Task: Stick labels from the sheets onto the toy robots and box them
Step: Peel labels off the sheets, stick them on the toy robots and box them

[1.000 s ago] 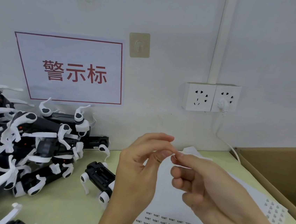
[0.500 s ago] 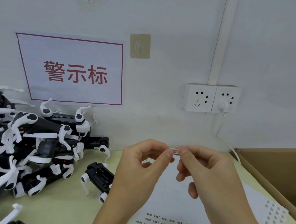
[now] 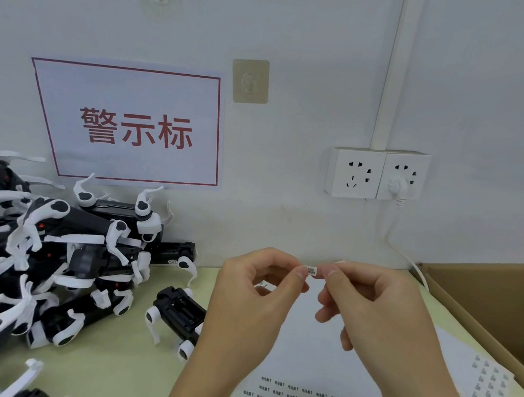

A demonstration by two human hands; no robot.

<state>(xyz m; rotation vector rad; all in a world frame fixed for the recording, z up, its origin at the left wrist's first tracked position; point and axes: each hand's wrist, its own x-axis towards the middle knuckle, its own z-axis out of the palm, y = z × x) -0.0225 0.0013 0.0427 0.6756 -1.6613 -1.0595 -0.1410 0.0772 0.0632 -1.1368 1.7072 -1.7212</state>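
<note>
A label (image 3: 311, 270) was pinched between the fingers of left hand (image 3: 253, 297) and right hand (image 3: 368, 309), long axis left-right, above two sheets (image 3: 310, 342). One robot (image 3: 177, 315) lay apart, upside down; the pile (image 3: 38, 255) was uncountable. One box (image 3: 499, 297) stood right.

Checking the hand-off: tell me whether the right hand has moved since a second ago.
Yes. The right hand has risen toward the wall socket and now pinches the small label together with the left hand.
</note>
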